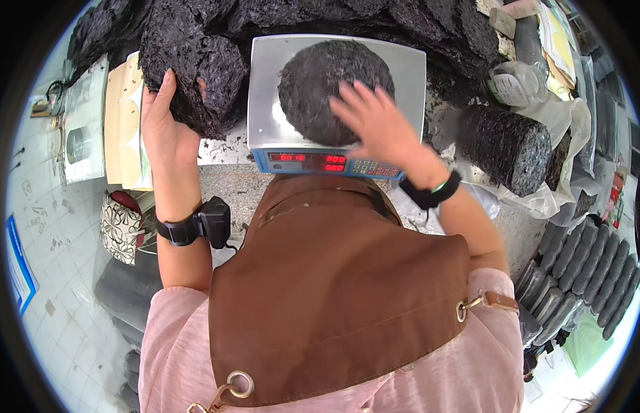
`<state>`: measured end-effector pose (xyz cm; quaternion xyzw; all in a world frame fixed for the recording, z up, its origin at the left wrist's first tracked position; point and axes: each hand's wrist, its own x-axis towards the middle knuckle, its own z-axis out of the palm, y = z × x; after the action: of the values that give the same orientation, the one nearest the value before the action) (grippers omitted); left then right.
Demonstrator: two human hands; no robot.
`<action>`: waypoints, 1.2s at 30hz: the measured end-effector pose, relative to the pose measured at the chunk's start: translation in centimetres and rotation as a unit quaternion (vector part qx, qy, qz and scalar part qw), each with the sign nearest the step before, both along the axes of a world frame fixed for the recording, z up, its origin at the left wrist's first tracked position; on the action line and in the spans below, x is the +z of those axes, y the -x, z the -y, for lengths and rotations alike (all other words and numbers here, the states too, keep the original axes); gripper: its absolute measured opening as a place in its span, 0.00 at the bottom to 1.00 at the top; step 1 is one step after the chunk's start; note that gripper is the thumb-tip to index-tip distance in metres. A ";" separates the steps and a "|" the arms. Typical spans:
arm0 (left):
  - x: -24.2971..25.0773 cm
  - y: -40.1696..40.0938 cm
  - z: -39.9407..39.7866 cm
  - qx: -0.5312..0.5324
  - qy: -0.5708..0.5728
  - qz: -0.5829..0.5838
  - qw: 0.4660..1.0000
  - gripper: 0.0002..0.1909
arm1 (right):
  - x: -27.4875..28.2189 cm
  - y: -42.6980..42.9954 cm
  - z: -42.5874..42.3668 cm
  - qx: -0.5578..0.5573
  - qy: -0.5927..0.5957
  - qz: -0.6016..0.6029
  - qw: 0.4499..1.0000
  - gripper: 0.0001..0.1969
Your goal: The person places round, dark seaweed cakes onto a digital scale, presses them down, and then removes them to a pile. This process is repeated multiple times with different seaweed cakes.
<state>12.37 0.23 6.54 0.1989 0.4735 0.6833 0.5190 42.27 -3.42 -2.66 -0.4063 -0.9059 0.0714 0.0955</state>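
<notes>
On the steel pan of a blue digital weighing scale (263, 124) lies a thin round sheet of dark dried seaweed (325, 88). My right hand (374, 121), slightly blurred, is over the sheet's right edge with its fingers spread; whether it touches the sheet I cannot tell. Left of the scale, my left hand (170, 121) grips a clump of dark dried seaweed (206, 77), thumb in front and the other fingers mostly hidden behind it. Red digits glow on the scale's display.
More dark seaweed (320, 18) is heaped behind the scale. To the right are a stack of round sheets (506, 147) on a plastic bag and a clear plastic jar (516, 82). Yellowish papers (126, 118) stand at the left. Several wrapped dark rolls (583, 258) are piled at lower right.
</notes>
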 end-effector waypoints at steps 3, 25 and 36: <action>-0.1 0.4 0.6 -0.006 0.005 -0.017 1.000 0.14 | -2.0 -2.3 4.2 0.046 0.027 0.013 0.999 0.37; -3.1 -4.1 1.5 -0.442 -0.025 -0.190 0.876 0.37 | 1.9 2.4 -5.8 -0.218 0.551 -0.528 0.608 0.14; -8.5 11.9 -0.3 -0.338 -0.008 -0.780 0.527 0.33 | 4.3 -3.4 0.1 -0.299 0.436 -0.661 0.532 0.10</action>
<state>0.48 0.57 -1.99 0.8019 0.5814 0.0331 0.1337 45.64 -3.53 1.69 -0.4820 -0.2662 0.6733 0.4935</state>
